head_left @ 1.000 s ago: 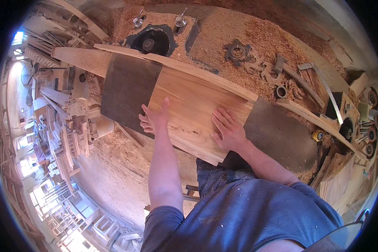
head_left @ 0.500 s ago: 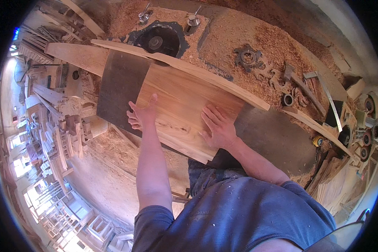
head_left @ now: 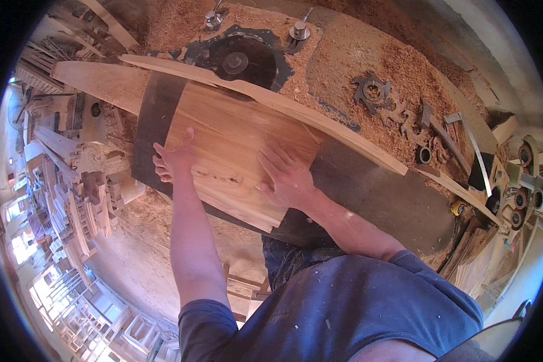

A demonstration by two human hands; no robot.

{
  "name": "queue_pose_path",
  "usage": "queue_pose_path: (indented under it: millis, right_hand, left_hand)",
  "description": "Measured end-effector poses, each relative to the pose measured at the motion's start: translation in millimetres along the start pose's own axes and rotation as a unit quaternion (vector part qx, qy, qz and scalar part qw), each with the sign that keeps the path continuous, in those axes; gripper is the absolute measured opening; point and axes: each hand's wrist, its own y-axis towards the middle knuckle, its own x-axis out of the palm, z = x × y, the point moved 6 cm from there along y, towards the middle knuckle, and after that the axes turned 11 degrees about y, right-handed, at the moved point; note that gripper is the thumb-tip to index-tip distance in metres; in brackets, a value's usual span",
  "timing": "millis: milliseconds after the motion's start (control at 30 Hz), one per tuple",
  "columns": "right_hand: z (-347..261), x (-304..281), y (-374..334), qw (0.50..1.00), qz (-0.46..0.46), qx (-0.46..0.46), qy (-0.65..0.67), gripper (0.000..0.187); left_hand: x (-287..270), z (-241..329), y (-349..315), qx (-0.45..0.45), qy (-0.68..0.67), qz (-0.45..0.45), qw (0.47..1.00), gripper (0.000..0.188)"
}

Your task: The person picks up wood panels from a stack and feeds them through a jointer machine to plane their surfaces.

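Your left hand [head_left: 175, 158] spreads wide at the left edge of the wooden board [head_left: 223, 139]. The board lies on the dark tabletop [head_left: 380, 193], reaching under your right hand [head_left: 289, 177], flat with fingers parted. Farther right sit a toothed wheel [head_left: 363, 92], a hammer [head_left: 445, 136] and a tape measure [head_left: 458, 208].

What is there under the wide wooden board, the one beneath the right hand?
Under the wide wooden board is a dark flat work surface, which shows to its left and right. The part directly beneath is covered, so anything there cannot be seen.
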Motion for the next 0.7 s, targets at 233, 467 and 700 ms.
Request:
queue_pose_path:
  millis: [233,467,700]
  right_hand:
    - [-2.1,49.9,57.2,1.000,-0.006,0.011,0.019,0.073]
    - [-16.3,88.0,118.8,1.000,-0.004,-0.006,0.007,0.072]
    - [-36.3,145.5,191.0,1.000,-0.006,-0.010,0.008,0.071]
  left_hand:
    - [-9.3,5.9,79.4,-0.016,0.005,-0.006,1.000,0.144]
    - [-18.8,7.0,162.2,-0.005,0.031,0.005,0.999,0.147]
    - [-1.9,-11.7,313.7,0.026,0.011,0.034,0.999,0.145]
